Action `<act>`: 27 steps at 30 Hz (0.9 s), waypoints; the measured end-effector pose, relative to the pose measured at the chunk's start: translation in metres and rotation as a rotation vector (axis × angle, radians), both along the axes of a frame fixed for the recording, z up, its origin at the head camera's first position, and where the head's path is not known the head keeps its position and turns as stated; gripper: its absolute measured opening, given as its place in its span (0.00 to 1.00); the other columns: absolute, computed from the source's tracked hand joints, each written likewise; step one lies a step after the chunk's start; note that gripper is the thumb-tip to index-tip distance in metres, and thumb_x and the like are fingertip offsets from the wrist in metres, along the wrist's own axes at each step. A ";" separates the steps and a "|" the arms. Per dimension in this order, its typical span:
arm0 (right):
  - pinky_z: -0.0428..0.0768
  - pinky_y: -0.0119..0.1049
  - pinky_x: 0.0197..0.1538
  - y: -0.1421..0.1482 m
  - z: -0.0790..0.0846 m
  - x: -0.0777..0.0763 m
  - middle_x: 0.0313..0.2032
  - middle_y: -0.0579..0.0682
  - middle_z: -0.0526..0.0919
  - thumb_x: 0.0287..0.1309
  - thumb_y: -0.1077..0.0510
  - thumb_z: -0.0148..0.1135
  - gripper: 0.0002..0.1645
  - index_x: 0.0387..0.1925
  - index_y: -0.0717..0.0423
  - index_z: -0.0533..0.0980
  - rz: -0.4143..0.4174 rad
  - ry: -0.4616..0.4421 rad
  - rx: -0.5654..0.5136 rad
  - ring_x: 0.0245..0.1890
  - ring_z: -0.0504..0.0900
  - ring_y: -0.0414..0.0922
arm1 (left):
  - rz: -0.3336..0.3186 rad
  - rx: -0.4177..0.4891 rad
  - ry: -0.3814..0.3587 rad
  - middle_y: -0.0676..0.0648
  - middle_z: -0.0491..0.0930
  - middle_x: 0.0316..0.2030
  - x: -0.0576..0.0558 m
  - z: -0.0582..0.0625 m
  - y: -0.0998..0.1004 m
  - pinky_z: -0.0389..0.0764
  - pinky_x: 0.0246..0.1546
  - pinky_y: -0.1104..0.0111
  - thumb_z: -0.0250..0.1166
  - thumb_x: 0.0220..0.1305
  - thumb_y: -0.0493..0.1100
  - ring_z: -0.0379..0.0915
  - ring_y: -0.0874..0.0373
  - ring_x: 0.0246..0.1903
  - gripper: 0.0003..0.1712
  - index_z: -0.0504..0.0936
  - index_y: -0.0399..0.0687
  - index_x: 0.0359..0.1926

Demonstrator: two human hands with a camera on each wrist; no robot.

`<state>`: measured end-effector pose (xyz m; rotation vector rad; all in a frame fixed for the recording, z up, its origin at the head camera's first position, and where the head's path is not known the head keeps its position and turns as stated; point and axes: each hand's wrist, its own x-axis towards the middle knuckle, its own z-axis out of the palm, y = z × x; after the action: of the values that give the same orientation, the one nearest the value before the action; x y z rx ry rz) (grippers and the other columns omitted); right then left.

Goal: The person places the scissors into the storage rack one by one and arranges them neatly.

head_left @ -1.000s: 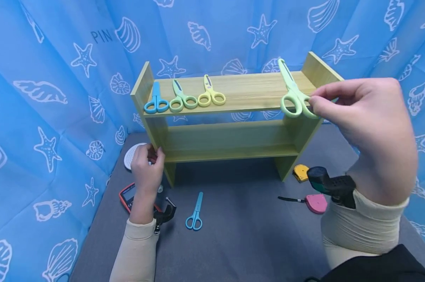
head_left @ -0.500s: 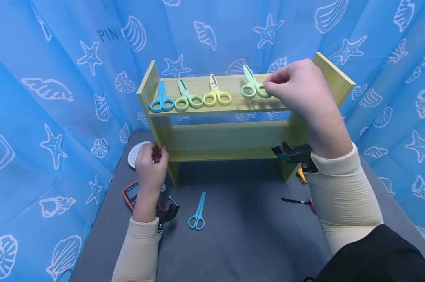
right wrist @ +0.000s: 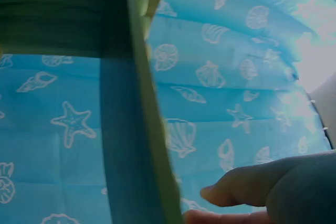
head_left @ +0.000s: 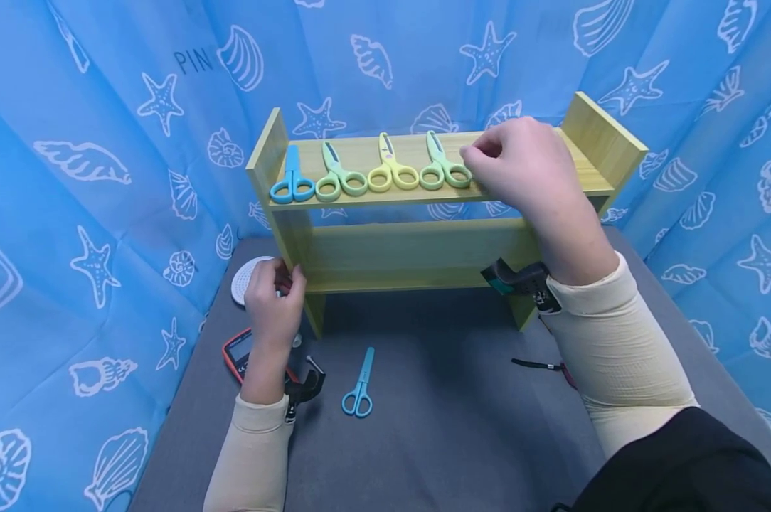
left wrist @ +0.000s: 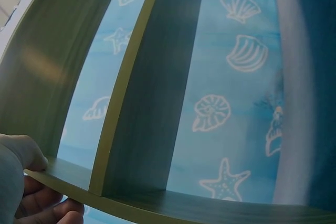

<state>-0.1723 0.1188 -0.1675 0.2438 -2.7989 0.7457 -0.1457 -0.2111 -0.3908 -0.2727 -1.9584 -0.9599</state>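
Note:
A two-tier wooden shelf (head_left: 417,254) stands in the middle. My left hand (head_left: 274,302) grips the front edge of its left side panel; in the left wrist view, the thumb (left wrist: 26,153) lies inside and the fingers outside. Along the top board lie blue scissors (head_left: 291,181), light green scissors (head_left: 341,178), yellow scissors (head_left: 392,171) and a second light green pair of scissors (head_left: 442,171), blades toward the back. My right hand (head_left: 529,171) is over the top board, fingertips right beside that last pair's handle. The right wrist view shows its thumb (right wrist: 223,192) and finger slightly apart, nothing between them.
Another pair of blue scissors (head_left: 360,395) lies on the grey table in front. At left are a red-framed meter (head_left: 237,352) and a white perforated disc (head_left: 241,281). A black strap (head_left: 535,364) lies at right, partly behind my sleeve. A blue shell-patterned curtain (head_left: 424,64) surrounds the table.
My right hand has carried the light green scissors leftward and down onto the top board beside the yellow pair, and its fingers have come off the handle. The left hand stays on the side panel.

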 end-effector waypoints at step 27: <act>0.65 0.27 0.28 0.037 -0.078 0.094 0.33 0.50 0.82 0.66 0.53 0.67 0.13 0.44 0.57 0.88 -0.130 0.395 -0.326 0.26 0.69 0.42 | -0.001 0.019 0.010 0.39 0.76 0.31 -0.001 -0.003 0.001 0.71 0.29 0.76 0.65 0.67 0.33 0.74 0.51 0.27 0.06 0.79 0.32 0.39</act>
<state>-0.0779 0.1559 -0.2459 0.1310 -2.2614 0.9837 -0.1465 -0.2099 -0.3934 -0.2675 -1.9391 -0.9753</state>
